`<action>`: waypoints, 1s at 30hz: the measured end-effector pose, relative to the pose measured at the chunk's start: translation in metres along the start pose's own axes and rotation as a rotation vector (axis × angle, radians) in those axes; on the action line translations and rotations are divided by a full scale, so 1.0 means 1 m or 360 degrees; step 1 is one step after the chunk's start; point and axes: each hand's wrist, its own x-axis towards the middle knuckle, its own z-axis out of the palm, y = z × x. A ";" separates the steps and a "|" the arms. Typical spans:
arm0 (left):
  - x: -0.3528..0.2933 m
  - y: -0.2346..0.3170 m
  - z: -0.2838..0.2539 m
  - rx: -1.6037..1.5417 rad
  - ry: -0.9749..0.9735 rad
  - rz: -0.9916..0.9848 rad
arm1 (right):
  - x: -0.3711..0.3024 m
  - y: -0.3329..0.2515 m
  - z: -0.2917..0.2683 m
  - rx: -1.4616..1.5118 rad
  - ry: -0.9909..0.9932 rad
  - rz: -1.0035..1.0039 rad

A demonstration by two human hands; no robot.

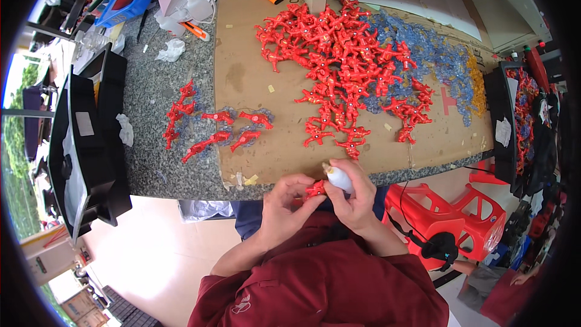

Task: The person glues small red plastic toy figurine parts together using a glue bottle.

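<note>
Close to my body at the bench's front edge, my left hand (283, 207) pinches a small red plastic figure (315, 190) between thumb and fingers. My right hand (355, 201) is wrapped round a small white squeeze bottle (341, 180) with a narrow yellowish tip, tilted up and to the left. Its thumb is close beside the figure; whether it touches cannot be told. Ahead lies a big heap of similar red figures (339, 48) on cardboard. Left of it, several red figures with clear bluish parts (221, 116) lie in a loose group.
Clear blue parts (393, 27) and yellow ones (476, 85) are spread at the right. An orange box cutter (195, 31) and crumpled tissue (171, 50) lie at the left. Black bins (82, 145) flank the bench. Red stools (433, 218) stand at lower right, near another person's arm (465, 266).
</note>
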 end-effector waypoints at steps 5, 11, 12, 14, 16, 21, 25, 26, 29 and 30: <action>-0.005 -0.001 -0.009 -0.0988 -0.0222 -0.0351 | 0.002 -0.011 -0.002 -0.0066 -0.0141 -0.0130; -0.007 0.005 -0.016 -0.1939 -0.0152 -0.0934 | 0.002 -0.023 -0.031 -0.0045 -0.0091 -0.0227; -0.008 0.003 -0.015 -0.1938 -0.0148 -0.0928 | 0.004 -0.026 -0.034 -0.0203 -0.0127 -0.0380; -0.008 -0.004 -0.014 -0.2180 -0.0325 -0.0762 | 0.002 -0.028 -0.035 -0.0210 -0.0125 -0.0428; -0.009 0.001 -0.014 -0.2163 -0.0275 -0.0811 | 0.001 -0.028 -0.036 -0.0207 -0.0196 -0.0493; -0.007 0.002 -0.013 -0.2070 -0.0187 -0.0848 | 0.002 -0.027 -0.032 -0.0221 -0.0235 -0.0473; -0.007 0.002 -0.014 -0.2104 -0.0166 -0.0849 | 0.001 -0.026 -0.031 -0.0202 -0.0267 -0.0474; -0.007 0.001 -0.014 -0.2110 -0.0186 -0.0838 | 0.000 -0.026 -0.031 -0.0203 -0.0269 -0.0461; -0.007 0.000 -0.013 -0.2082 -0.0210 -0.0829 | 0.000 -0.026 -0.031 -0.0230 -0.0277 -0.0442; -0.007 -0.001 -0.013 -0.2082 -0.0209 -0.0829 | 0.001 -0.026 -0.031 -0.0228 -0.0278 -0.0442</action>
